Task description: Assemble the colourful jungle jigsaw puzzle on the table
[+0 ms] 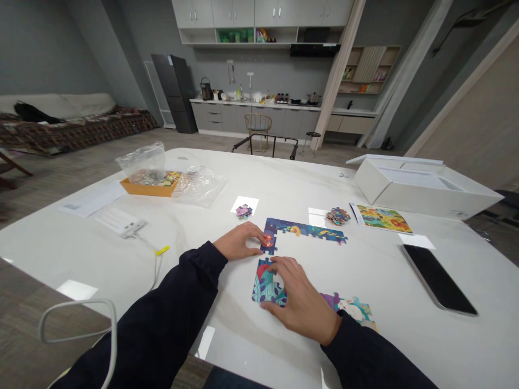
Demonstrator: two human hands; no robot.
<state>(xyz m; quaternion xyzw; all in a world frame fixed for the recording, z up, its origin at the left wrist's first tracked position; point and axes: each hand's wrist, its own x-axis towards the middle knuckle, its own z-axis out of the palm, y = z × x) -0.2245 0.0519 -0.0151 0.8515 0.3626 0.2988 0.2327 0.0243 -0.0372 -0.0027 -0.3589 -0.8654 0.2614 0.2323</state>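
On the table (pixel 316 265), the left hand (pixel 239 241) maybe pinches the blue strip (pixel 310 229); just nearer the body, the right hand (pixel 306 305) grips the leafy part (pixel 265 289).

The single view looks forward and down from the person's head, close above the white counter (pixel 194 232), reaching across to the kitchen cabinets (pixel 255 13) beyond.

Dark navy sleeves (pixel 184 308), loose and gathered at the cuffs, above bare hands (pixel 242 241).
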